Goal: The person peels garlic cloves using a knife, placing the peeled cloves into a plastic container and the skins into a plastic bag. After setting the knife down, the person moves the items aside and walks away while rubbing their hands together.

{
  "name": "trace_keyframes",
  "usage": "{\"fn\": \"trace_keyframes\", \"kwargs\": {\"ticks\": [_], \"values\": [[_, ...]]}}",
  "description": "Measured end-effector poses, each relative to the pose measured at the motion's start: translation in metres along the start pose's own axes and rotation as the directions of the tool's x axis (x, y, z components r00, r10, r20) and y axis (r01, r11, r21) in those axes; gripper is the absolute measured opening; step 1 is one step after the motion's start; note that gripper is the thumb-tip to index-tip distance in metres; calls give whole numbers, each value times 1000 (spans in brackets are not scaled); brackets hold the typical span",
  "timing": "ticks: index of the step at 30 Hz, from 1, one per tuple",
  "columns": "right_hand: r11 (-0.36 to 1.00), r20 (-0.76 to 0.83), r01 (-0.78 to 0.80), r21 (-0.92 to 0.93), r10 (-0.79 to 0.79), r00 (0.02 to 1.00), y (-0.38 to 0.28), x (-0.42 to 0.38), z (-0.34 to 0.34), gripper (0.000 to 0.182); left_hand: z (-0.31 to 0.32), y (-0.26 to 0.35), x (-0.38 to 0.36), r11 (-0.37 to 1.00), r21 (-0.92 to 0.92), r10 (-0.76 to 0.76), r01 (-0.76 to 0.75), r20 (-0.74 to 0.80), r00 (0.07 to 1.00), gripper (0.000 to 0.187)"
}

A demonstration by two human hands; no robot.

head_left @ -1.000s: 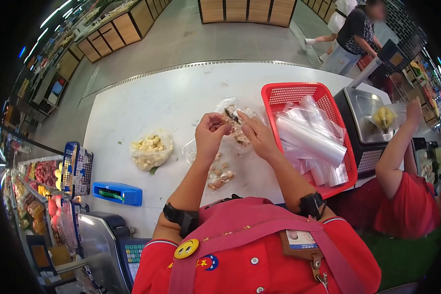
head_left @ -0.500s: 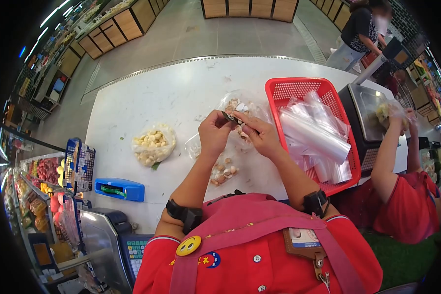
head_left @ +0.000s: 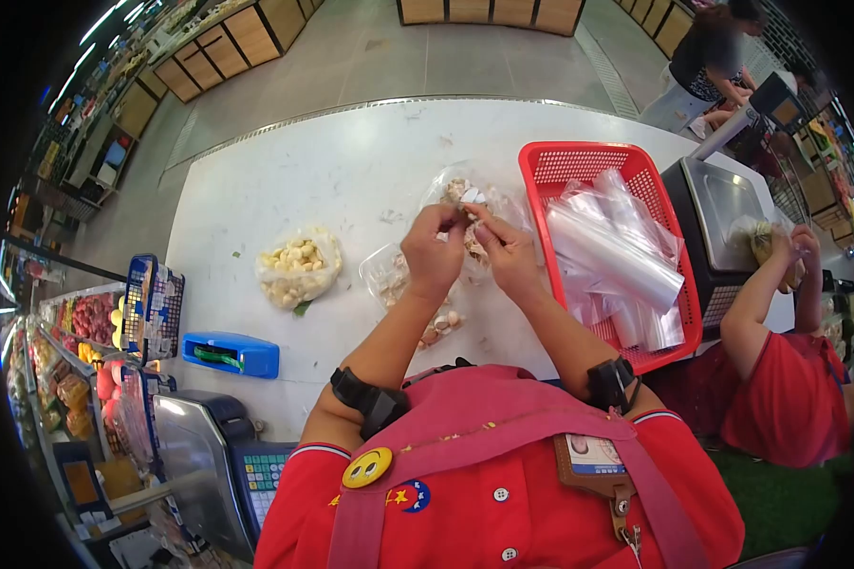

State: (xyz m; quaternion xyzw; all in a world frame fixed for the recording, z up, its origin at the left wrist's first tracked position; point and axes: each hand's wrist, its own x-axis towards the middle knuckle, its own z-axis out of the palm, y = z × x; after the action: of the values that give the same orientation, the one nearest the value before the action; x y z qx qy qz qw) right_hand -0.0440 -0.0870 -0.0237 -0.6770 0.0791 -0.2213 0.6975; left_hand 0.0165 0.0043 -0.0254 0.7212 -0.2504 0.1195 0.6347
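Note:
My left hand [head_left: 434, 251] and my right hand [head_left: 505, 254] meet fingertip to fingertip over the table, both closed in a pinch. Whatever lies between the fingers is small and mostly hidden. Just beyond them lies a clear plastic bag [head_left: 457, 176] with pale garlic skins. A clear plastic tray [head_left: 378, 269] sits partly behind my left wrist. Several unpeeled garlic cloves [head_left: 439, 329] lie below the hands, in part covered by my left forearm. Further left, an open clear bag of peeled garlic cloves [head_left: 297, 269] rests on the table.
A red basket [head_left: 531, 190] with rolls of clear bags stands right of my hands. Beyond it are a scale [head_left: 721, 204] and a co-worker in a red shirt [head_left: 792, 398] handling a bag. On the left are a blue tape dispenser [head_left: 242, 357] and another scale [head_left: 194, 465].
Both hands have shifted slightly, and their fingertips have drawn closer together. A dark, narrow object seen between them earlier is now hidden. The co-worker's bag has moved slightly toward the co-worker.

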Motion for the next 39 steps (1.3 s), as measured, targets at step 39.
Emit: {"fn": "trace_keyframes", "kwargs": {"ticks": [39], "values": [[972,32,-227,54,225,974,-12,4,-17,33,-12,2,8,712,-582,-344,393,199,918,18]]}}
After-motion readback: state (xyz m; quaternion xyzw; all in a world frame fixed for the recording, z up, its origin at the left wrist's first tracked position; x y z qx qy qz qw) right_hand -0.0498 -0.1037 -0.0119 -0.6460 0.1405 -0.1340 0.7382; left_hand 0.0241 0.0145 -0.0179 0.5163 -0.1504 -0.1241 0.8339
